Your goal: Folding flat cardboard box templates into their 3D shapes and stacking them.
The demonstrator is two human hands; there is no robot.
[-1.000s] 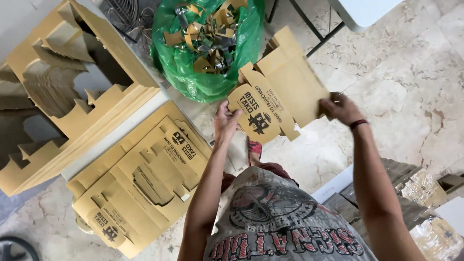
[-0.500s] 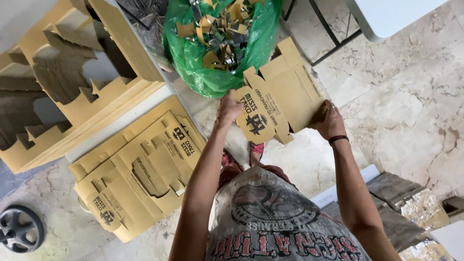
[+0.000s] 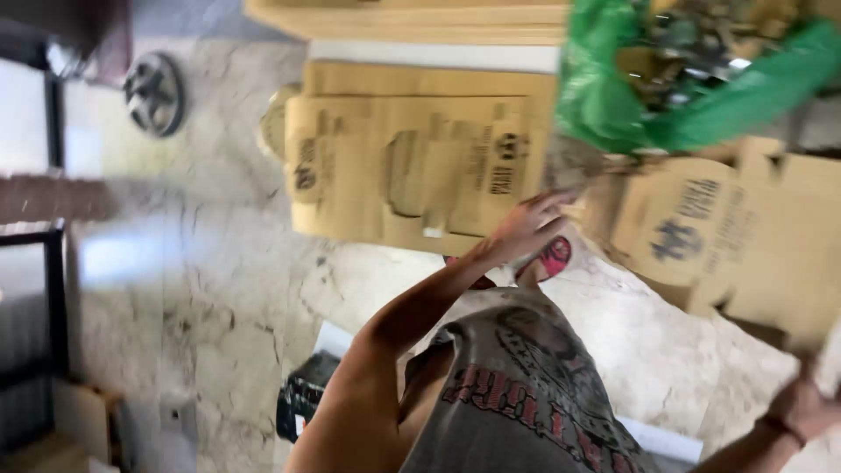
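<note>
Two bare hands hold one flat, die-cut cardboard blank up over a pale marbled floor.

Left hand meets the blank's near-left edge with fingers loosely spread, though the blur hides whether they actually pinch it; right hand sits at the bottom right corner under the blank's lower edge, and its fingers cannot be made out. Just above the blank, at the far right, a green plastic bag stands open, filled with what look like small brown cardboard offcuts. Left of the bag, a stack of the same printed blanks lies flat on the floor, well apart from a small dark wheel at far left.
</note>
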